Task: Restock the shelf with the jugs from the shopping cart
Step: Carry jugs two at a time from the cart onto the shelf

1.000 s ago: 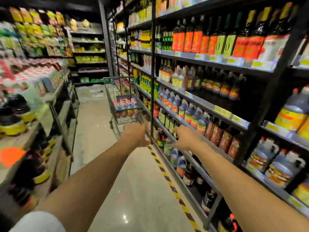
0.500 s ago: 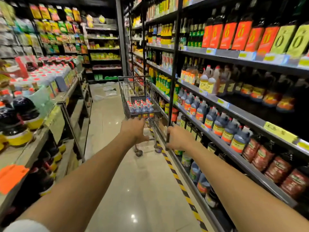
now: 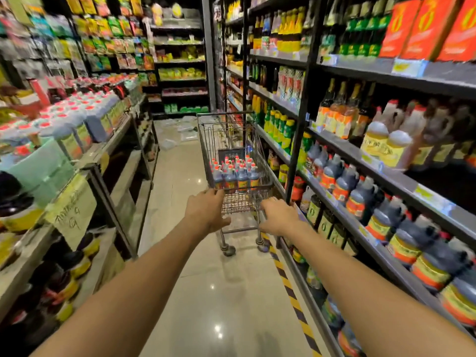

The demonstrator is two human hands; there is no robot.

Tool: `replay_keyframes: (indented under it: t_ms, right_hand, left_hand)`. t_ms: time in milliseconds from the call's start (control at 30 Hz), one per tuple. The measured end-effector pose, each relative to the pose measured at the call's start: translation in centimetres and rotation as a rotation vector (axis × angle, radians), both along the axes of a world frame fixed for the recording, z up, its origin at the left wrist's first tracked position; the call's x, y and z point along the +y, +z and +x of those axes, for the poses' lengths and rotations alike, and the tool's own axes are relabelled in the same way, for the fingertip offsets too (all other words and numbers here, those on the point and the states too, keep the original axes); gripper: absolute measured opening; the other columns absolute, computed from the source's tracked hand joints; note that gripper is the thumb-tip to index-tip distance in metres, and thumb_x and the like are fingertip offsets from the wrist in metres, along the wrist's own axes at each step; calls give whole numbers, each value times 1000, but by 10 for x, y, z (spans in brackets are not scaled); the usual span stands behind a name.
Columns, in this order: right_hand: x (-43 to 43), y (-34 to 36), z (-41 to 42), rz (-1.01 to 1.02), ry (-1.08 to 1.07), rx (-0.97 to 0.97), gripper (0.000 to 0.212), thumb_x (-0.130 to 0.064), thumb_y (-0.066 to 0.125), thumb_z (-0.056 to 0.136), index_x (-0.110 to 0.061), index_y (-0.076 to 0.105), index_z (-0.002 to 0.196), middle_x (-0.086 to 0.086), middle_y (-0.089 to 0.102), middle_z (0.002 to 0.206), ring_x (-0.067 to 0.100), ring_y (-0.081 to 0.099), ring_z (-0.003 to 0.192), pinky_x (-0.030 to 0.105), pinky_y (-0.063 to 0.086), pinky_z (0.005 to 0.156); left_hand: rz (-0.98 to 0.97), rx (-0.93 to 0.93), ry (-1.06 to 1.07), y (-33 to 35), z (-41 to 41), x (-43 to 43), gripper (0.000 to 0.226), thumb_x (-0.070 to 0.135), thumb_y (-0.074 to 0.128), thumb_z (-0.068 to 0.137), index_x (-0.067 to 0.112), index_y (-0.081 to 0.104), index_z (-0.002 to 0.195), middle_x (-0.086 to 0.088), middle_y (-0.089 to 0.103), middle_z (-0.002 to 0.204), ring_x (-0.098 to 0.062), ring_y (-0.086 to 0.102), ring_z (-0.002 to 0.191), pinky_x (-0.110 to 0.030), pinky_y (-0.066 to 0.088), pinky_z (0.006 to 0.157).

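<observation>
A wire shopping cart (image 3: 253,140) stands in the aisle ahead, close to the right-hand shelving. Several dark jugs (image 3: 235,173) with red caps and orange labels fill its basket. My left hand (image 3: 206,211) grips the left end of the cart's handle. At the handle's right end, my right hand (image 3: 279,215) is closed over the bar. The shelf (image 3: 401,181) on the right holds a row of matching dark jugs (image 3: 360,199) with orange and yellow labels.
Shelving on the left (image 3: 113,140) carries packs of red-capped bottles and narrows the aisle. A yellow-and-black floor stripe (image 3: 291,289) runs along the right shelf base. Plastic wrapping (image 3: 180,130) lies on the floor beyond the cart. Glossy tiled floor (image 3: 219,305) stretches between my arms.
The view has swung left and down the aisle. The cart now sits closer and centred, and both hands have settled onto its handle.
</observation>
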State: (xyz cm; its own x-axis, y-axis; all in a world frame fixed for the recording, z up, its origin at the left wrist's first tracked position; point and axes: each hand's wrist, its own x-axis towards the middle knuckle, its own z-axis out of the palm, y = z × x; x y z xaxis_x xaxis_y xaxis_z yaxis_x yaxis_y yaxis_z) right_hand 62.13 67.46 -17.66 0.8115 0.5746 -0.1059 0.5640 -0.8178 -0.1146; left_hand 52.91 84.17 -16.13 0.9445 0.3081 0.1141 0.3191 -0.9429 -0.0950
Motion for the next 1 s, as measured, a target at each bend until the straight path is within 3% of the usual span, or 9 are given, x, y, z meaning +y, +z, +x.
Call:
replay_keyframes:
  t_ms: [133,333,767,1000]
  right_hand:
    - [55,-22,54,-23,3,39,65,-43,68,85,-17,43,139,9,43,139,30,41,130,45,45,100]
    - [132,-35,139,-31,-63,41,65,-48,71,81,-16,46,133,9,45,133,31,43,127,49,45,99]
    - [262,-59,277,-44,-241,137,66,-49,68,85,-16,42,135,9,44,133,32,42,128,45,43,99]
    - [321,-107,378,-6,-323,218,62,-47,67,86,-14,43,133,11,43,135,34,41,129,48,43,101]
  left_hand:
    - [-29,33,20,-16,55,51,80,62,63,79,25,31,143,-5,49,136,-27,55,119,-41,48,92]
    - [-74,49,-13,-34,148,143,73,66,64,76,22,43,130,-6,55,125,-27,56,114,-41,48,90]
    - [-73,241,-164,-57,318,285,72,64,62,77,22,44,132,-9,53,127,-31,55,115,-48,49,92]
    - [-78,290,-226,-91,422,341,66,59,65,78,21,46,129,-6,53,128,-30,55,116,-44,46,93]
